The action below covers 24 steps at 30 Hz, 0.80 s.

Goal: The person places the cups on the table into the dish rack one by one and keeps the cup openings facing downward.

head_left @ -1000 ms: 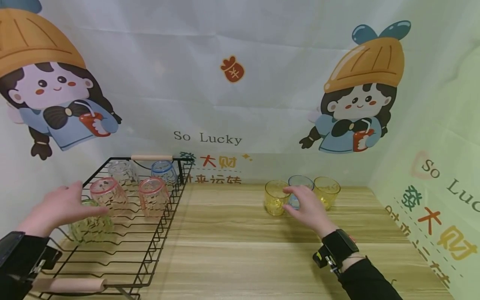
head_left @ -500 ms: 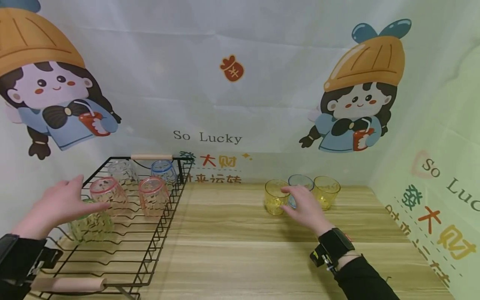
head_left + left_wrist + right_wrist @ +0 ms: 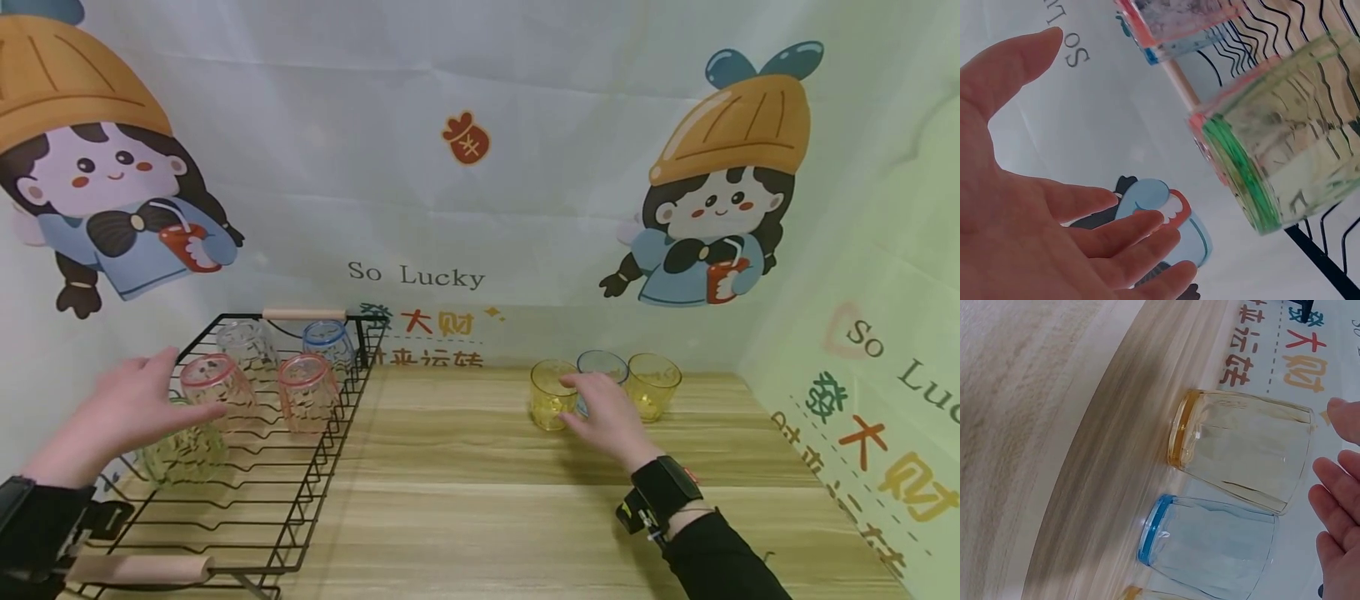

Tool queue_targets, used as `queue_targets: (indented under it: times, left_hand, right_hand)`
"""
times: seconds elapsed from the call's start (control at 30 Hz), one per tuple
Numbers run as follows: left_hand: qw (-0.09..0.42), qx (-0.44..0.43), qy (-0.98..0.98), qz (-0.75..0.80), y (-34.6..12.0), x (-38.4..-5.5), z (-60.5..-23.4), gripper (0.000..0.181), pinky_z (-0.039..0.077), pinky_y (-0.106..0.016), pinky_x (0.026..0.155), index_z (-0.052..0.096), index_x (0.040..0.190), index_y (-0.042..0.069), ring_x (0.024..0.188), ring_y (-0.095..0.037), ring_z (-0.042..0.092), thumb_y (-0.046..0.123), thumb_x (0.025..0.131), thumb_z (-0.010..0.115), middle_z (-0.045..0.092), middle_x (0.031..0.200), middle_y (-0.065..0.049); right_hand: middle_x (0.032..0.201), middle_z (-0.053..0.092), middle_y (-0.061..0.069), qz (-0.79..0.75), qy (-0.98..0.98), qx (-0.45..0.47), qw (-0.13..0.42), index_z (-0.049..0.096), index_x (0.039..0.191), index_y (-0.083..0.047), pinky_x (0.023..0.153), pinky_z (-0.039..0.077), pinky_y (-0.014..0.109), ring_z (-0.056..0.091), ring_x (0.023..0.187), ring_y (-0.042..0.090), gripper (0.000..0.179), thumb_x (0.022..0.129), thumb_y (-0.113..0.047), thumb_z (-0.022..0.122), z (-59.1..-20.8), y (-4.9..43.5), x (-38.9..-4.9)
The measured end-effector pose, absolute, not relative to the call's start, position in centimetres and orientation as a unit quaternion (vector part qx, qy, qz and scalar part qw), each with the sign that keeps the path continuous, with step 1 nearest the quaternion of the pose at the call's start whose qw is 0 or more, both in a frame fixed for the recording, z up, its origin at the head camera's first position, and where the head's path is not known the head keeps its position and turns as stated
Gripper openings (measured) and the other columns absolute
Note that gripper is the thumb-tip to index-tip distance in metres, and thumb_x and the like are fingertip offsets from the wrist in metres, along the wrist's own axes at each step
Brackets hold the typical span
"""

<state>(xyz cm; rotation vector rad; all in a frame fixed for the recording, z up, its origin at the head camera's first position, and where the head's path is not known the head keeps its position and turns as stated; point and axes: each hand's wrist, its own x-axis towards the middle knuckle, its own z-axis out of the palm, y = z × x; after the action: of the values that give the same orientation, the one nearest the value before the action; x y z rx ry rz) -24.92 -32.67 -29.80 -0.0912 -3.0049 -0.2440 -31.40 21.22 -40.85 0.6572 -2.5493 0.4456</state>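
The first yellow glass (image 3: 550, 407) stands upright on the wooden table (image 3: 480, 517), well to the right of the wire rack (image 3: 258, 572). The right hand (image 3: 609, 423) is close to this glass, on the side away from the rack; its fingers are released, apart from the glass. Farther from the rack stand a blue glass (image 3: 1210, 545) and a second yellow glass (image 3: 654, 393), both upright. At the rack's left edge, the left hand (image 3: 123, 410) hovers beside an upturned green glass (image 3: 187, 460), thumb and fingers spread, released. Toward the rack's far end sit two pink glasses (image 3: 307, 398), a clear glass (image 3: 246, 348) and a blue-rimmed glass (image 3: 330, 343), all upturned. A printed cloth (image 3: 375, 183) hangs behind the rack.
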Motion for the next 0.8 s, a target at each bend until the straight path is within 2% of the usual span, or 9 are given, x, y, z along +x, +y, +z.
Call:
queue_targets:
  times: [0.2, 0.53, 0.8]
  left_hand:
    - [0.054, -0.047, -0.992, -0.099, -31.4, -24.5, -29.4, 0.117, 0.034, -0.075, 0.091, 0.015, 0.141, -0.021, 0.113, -0.064, 0.034, 0.064, 0.077, 0.065, 0.031, 0.129, -0.051]
    - [0.071, -0.073, -0.988, -0.114, -29.3, -24.1, -29.0, 0.117, 0.038, -0.072, 0.087, 0.013, 0.146, -0.014, 0.112, -0.062, 0.038, 0.061, 0.075, 0.069, 0.036, 0.129, -0.048]
    - [0.087, -0.099, -0.984, -0.121, -27.8, -23.7, -28.8, 0.114, 0.04, -0.071, 0.089, 0.018, 0.145, -0.013, 0.113, -0.058, 0.042, 0.058, 0.074, 0.071, 0.043, 0.129, -0.042]
  right_hand:
    - [0.119, 0.065, 0.011, 0.156, -0.935, 0.227, 0.224, 0.059, 0.122, -0.004, 0.101, 0.047, 0.044, 0.058, 0.113, 0.029, 0.051, 0.079, -0.023, 0.077, -40.9, 21.1, -31.4]
    - [0.119, 0.065, 0.011, 0.142, -0.936, 0.227, 0.228, 0.058, 0.122, -0.004, 0.101, 0.047, 0.044, 0.057, 0.113, 0.029, 0.051, 0.078, -0.022, 0.077, -41.1, 20.9, -31.6]
    - [0.119, 0.065, 0.011, 0.138, -0.936, 0.229, 0.229, 0.058, 0.122, -0.005, 0.102, 0.046, 0.045, 0.057, 0.114, 0.029, 0.051, 0.078, -0.021, 0.078, -41.2, 20.9, -31.6]
